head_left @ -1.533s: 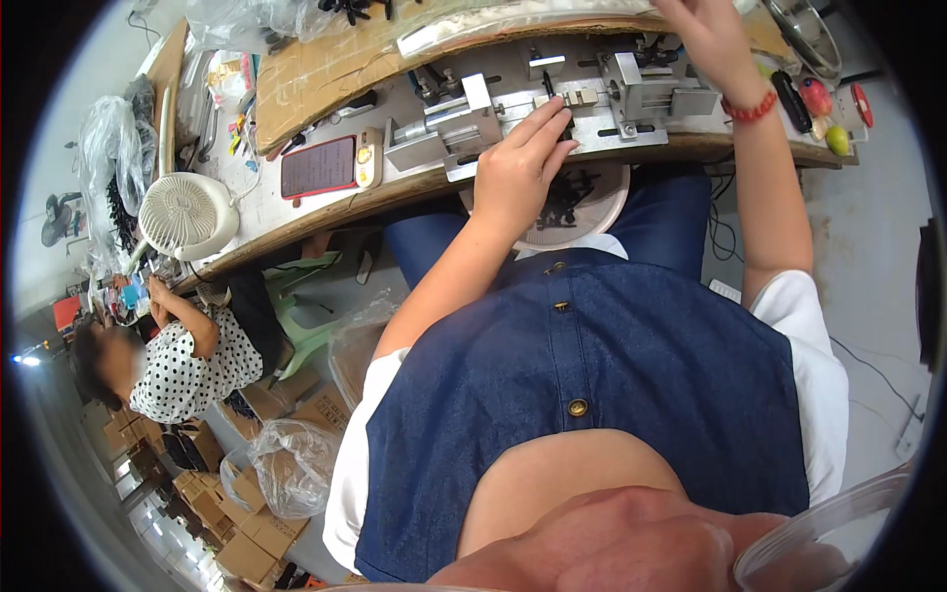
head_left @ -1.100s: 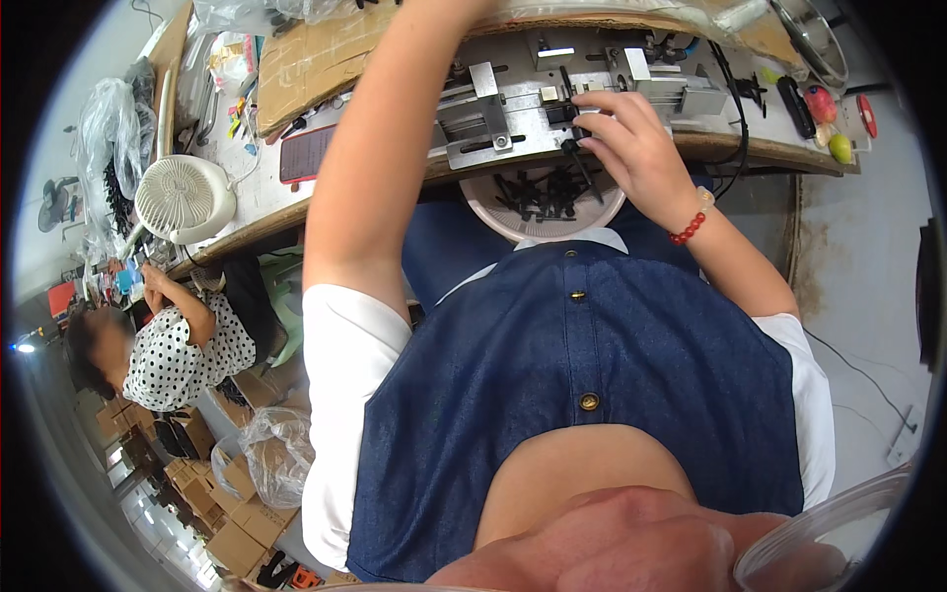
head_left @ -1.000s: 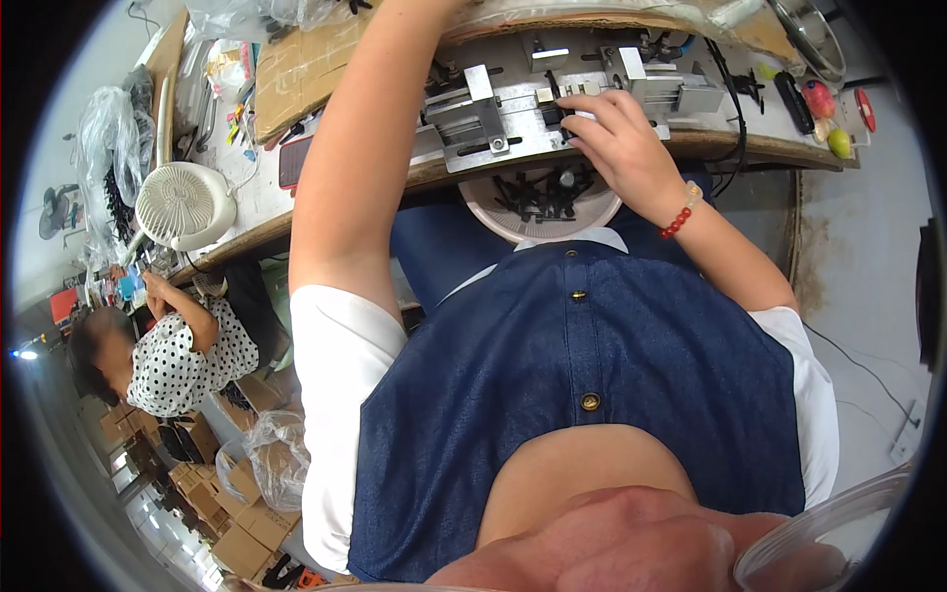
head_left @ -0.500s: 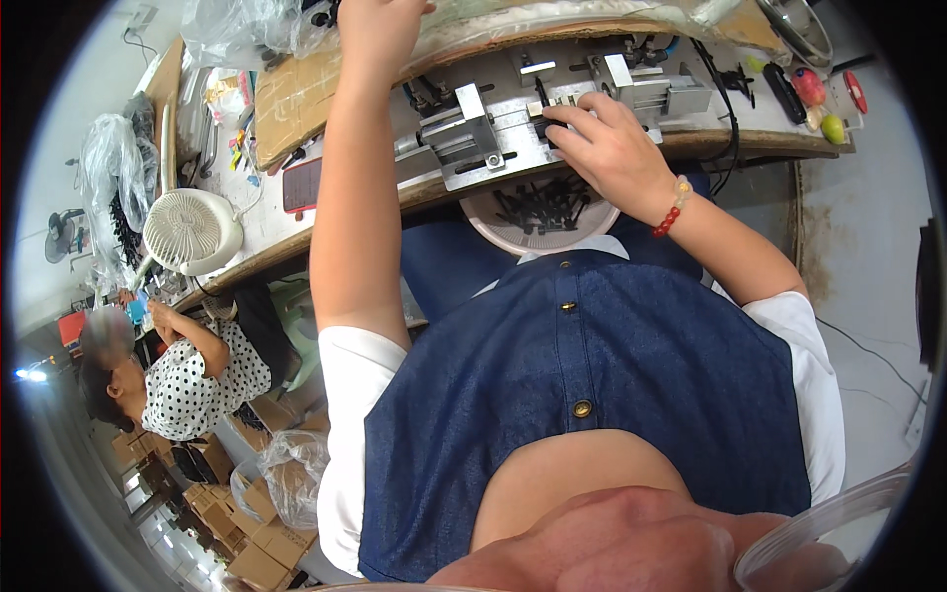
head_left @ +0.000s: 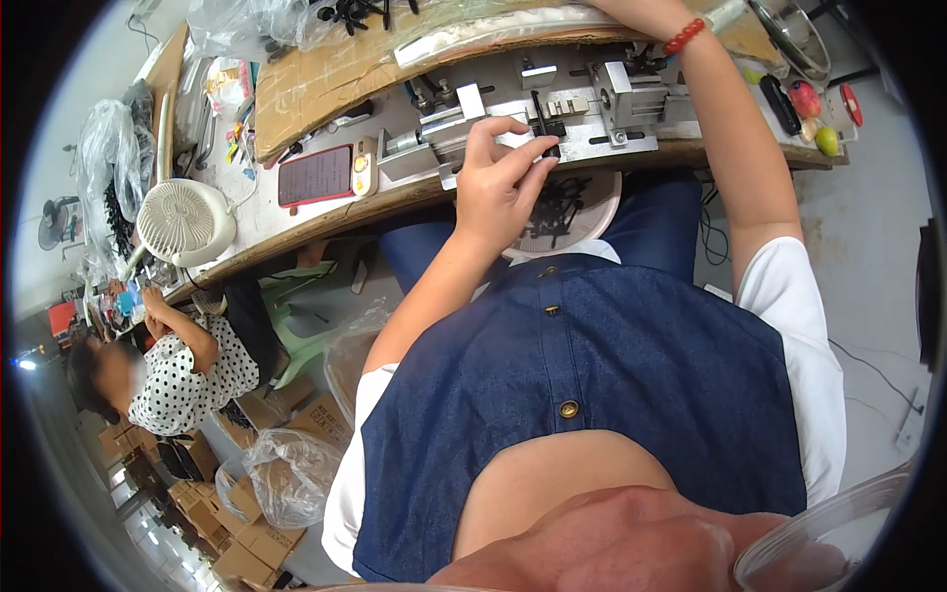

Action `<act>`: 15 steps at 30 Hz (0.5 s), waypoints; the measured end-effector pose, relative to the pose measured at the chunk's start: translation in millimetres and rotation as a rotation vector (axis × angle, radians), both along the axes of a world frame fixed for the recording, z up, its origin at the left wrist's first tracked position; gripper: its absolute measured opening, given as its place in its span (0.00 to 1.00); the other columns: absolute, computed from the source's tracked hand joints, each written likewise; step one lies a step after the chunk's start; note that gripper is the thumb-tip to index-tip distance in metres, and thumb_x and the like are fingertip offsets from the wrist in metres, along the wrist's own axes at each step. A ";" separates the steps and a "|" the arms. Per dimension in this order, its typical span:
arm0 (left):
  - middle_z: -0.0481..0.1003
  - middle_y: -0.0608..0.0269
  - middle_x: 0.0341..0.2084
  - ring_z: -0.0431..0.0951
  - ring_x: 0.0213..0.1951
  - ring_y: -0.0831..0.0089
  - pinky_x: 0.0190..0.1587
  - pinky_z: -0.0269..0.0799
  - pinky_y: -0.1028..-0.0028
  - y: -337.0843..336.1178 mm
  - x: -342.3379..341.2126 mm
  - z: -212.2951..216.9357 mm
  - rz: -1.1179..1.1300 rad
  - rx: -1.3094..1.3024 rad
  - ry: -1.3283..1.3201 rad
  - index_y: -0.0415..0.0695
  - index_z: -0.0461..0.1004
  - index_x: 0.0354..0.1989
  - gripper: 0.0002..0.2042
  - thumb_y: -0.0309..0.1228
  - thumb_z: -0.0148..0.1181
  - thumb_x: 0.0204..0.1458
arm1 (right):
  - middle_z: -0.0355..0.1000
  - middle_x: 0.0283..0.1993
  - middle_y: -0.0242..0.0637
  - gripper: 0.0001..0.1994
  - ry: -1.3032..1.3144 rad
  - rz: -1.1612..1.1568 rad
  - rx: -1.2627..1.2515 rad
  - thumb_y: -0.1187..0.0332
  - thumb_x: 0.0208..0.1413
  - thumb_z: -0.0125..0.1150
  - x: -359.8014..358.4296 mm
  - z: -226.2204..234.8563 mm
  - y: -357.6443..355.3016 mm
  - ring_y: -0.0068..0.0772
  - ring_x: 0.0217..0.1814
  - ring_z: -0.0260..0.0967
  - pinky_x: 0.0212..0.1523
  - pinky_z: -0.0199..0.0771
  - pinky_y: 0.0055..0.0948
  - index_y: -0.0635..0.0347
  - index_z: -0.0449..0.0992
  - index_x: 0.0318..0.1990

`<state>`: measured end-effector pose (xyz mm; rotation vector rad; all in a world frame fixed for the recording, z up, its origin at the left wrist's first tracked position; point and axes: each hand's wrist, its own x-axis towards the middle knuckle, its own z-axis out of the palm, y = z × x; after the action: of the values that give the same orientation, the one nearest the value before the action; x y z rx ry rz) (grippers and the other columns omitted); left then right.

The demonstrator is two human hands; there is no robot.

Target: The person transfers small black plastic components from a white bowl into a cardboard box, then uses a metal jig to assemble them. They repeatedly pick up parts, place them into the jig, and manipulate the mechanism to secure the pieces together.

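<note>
My left hand (head_left: 501, 185) is at the near side of a metal clamping fixture (head_left: 592, 123), its thumb and fingertips closed on the near end of a slim black part (head_left: 545, 126). That part lies in the middle of the fixture, between two metal blocks. My right hand (head_left: 646, 12) reaches to the far edge of the bench, beyond the fixture. Its fingers run out of the picture at the top, so whatever they touch is hidden. Below the bench edge, a pale round basket (head_left: 604, 212) holds several black parts (head_left: 562, 212), partly covered by my left hand.
On the bench left of the fixture lie a phone (head_left: 316, 176), a white fan (head_left: 187, 225) and cardboard (head_left: 306, 99). More black pieces (head_left: 360, 12) are at the far edge. Fruit (head_left: 827, 141) and a metal bowl (head_left: 804, 44) stand right. A co-worker (head_left: 187, 380) sits at left.
My left hand has come back from the far left to the fixture and grips the black part. My right hand has left the fixture and stretched to the far edge.
</note>
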<state>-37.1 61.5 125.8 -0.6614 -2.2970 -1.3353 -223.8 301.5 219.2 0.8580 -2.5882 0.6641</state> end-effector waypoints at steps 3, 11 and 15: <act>0.73 0.61 0.46 0.78 0.27 0.76 0.32 0.76 0.74 5.8 -2.0 -9.4 0.016 -0.090 0.004 0.47 0.86 0.44 0.13 0.22 0.72 0.50 | 0.76 0.32 0.33 0.09 -0.365 0.010 -0.593 0.65 0.64 0.62 7.9 7.3 5.7 0.28 0.32 0.74 0.34 0.74 0.27 0.63 0.78 0.40; 0.80 0.64 0.56 0.86 0.42 0.65 0.42 0.82 0.70 14.2 -5.7 -17.7 0.049 -0.184 0.006 0.49 0.84 0.48 0.12 0.28 0.68 0.56 | 0.68 0.29 0.24 0.07 -0.636 0.014 -1.660 0.61 0.69 0.60 7.8 -29.9 65.3 0.16 0.27 0.63 0.25 0.63 0.19 0.52 0.78 0.40; 0.79 0.66 0.57 0.85 0.46 0.64 0.44 0.83 0.69 16.2 -7.0 -8.1 0.039 -0.203 -0.013 0.51 0.82 0.53 0.14 0.30 0.67 0.57 | 0.77 0.46 0.41 0.09 -0.908 0.527 -1.534 0.67 0.68 0.60 -0.1 -54.3 119.7 0.30 0.45 0.73 0.40 0.75 0.26 0.62 0.77 0.50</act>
<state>-44.1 77.7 117.7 -0.6685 -2.4643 -1.1015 -223.9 421.2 164.9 0.6264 -1.3075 3.0331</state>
